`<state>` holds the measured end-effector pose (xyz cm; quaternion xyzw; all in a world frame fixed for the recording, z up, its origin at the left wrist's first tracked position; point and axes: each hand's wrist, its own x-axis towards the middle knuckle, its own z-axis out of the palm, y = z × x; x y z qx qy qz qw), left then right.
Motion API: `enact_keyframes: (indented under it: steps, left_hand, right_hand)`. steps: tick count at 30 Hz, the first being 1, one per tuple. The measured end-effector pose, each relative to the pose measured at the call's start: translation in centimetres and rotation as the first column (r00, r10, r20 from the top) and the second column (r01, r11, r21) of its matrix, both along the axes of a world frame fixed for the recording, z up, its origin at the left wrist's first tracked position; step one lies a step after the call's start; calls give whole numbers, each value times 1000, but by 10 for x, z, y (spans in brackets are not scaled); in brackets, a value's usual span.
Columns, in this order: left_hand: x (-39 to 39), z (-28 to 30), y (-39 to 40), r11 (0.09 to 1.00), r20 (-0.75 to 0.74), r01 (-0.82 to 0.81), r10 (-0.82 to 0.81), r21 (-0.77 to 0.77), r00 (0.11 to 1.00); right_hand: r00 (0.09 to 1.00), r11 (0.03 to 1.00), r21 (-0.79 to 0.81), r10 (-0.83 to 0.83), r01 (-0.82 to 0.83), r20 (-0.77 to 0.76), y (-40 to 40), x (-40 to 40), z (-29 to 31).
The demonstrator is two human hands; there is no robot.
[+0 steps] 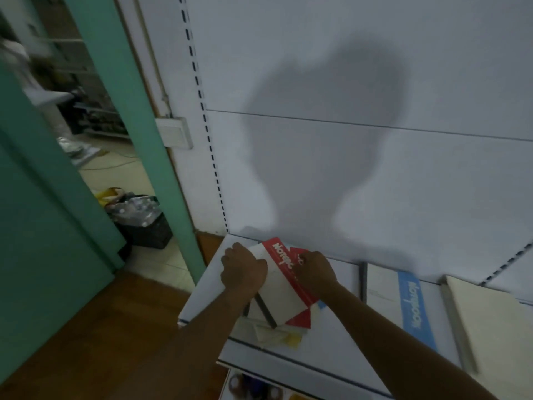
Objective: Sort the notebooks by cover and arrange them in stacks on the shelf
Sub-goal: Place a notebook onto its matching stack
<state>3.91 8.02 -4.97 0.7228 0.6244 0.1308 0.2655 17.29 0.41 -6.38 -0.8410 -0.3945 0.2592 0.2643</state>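
A loose pile of red-banded notebooks (281, 287) lies at the left end of the white shelf (340, 350). My left hand (243, 269) grips the pile's left edge with curled fingers. My right hand (314, 274) pinches the top red-covered notebook at its far right corner. Further right a blue-banded notebook (403, 301) lies flat on the shelf. A plain cream notebook (487, 316) sits beside it at the right edge of view. Under the red pile, cream and yellow covers (277, 333) stick out toward me.
The white back panel (346, 168) rises right behind the shelf, with a slotted upright (207, 134) at its left. A green door frame (138, 134) and a black bin (144, 223) stand to the left on the floor. A lower shelf with small items (253, 388) shows below.
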Motion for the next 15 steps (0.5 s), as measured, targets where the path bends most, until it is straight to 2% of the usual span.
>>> enact_keyframes:
  steps: [2, 5, 9, 13, 15]
  left_hand:
    - [-20, -8, 7, 999, 1, -6, 6, -41, 1000]
    - [-33, -19, 7, 989, 84, 61, -50, -136, 995]
    - [-34, -18, -1, 982, 109, 157, -146, -105, 983]
    - [-28, -18, -9, 967, 19, 236, -235, -93, 972]
    - [-26, -21, -10, 968, -43, 234, -238, -87, 970]
  right_hand:
    - [998, 997, -46, -69, 69, -1, 6, -9, -6]
    - [982, 977, -105, -188, 188, 10, 9, -20, -5]
    - [961, 958, -93, -276, 272, -28, 14, -23, -7]
    - [919, 938, -21, -343, 345, -197, 5, -17, -10]
    - [910, 933, -36, -356, 357, -213, -2, -14, -12]
